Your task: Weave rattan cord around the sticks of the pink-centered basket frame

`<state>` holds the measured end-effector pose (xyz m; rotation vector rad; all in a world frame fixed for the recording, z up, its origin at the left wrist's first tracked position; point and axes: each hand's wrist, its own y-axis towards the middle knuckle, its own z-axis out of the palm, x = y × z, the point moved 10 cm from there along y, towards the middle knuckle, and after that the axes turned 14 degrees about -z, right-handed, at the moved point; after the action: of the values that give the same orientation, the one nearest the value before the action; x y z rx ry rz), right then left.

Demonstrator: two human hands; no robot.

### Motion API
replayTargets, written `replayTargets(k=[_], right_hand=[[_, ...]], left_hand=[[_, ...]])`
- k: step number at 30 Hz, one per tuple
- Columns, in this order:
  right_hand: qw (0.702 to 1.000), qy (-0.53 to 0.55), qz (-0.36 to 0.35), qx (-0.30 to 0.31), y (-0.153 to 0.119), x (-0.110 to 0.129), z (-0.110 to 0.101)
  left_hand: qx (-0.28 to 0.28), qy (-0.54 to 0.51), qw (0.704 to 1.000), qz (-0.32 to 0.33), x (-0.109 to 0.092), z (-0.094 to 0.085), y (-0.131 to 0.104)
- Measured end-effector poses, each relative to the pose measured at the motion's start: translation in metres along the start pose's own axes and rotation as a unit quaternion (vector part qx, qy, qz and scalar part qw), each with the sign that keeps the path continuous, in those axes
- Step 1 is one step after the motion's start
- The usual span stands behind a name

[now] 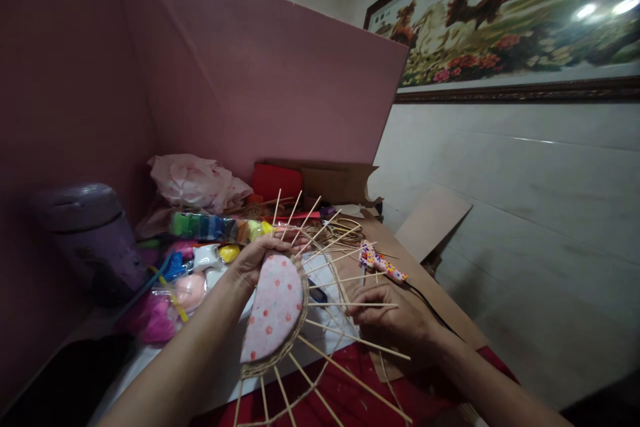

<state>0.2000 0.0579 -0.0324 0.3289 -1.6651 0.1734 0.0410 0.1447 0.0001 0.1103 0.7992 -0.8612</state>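
A half-round piece (275, 303) covered in white cloth with small red prints is edged with braided cord. Thin wooden sticks (345, 377) fan out from its curved edge. My left hand (257, 259) grips this piece at its upper end, fingers partly hidden behind it. A thin twine (325, 368) runs in a wide arc across the sticks. My right hand (390, 312) is closed in a pinch on the twine beside one stick, at the right of the fan; the exact fingertip contact is hard to see.
Behind the right hand lies a flower-patterned glue gun (383, 261) with a black cord. Bagged coloured clay (215, 227) and a lilac container (93, 240) stand at the left. Coiled strands (345, 230) lie at the back, and cardboard (433, 221) leans on the wall.
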Motion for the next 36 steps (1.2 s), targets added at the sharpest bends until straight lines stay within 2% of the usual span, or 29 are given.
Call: replayTargets(k=[3, 7, 11, 17, 20, 24, 29, 33, 36], right_hand=[[0.999, -0.037, -0.018, 0.002, 0.001, 0.003, -0.001], [0.997, -0.062, -0.017, -0.036, 0.001, 0.001, -0.007], [0.996, -0.013, 0.005, -0.084, 0.002, -0.017, -0.011], [0.994, 0.066, -0.014, -0.091, 0.004, -0.028, -0.004], [0.992, 0.053, -0.049, -0.100, 0.006, -0.023, -0.008], [0.992, -0.031, -0.094, -0.077, 0.012, -0.013, -0.014], [0.978, -0.115, -0.157, -0.071, 0.013, 0.003, -0.018], [0.973, -0.128, -0.178, -0.064, 0.010, 0.013, -0.020], [0.975, -0.077, -0.189, -0.090, 0.016, 0.021, -0.030]], left_hand=[[-0.002, -0.003, 1.000, 0.002, 0.000, 0.000, 0.000], [-0.012, -0.010, 1.000, -0.001, 0.000, -0.003, 0.000], [-0.021, -0.040, 0.999, -0.012, 0.001, -0.013, 0.001], [-0.032, -0.043, 0.999, 0.004, -0.003, -0.026, 0.002], [-0.043, -0.038, 0.998, 0.024, -0.008, -0.029, 0.000], [-0.068, -0.052, 0.996, 0.009, -0.005, -0.033, -0.002], [-0.060, -0.044, 0.997, 0.017, -0.006, -0.034, -0.006], [-0.074, -0.035, 0.996, 0.035, -0.011, -0.039, -0.009], [-0.077, -0.039, 0.996, 0.039, -0.013, -0.039, -0.010]])
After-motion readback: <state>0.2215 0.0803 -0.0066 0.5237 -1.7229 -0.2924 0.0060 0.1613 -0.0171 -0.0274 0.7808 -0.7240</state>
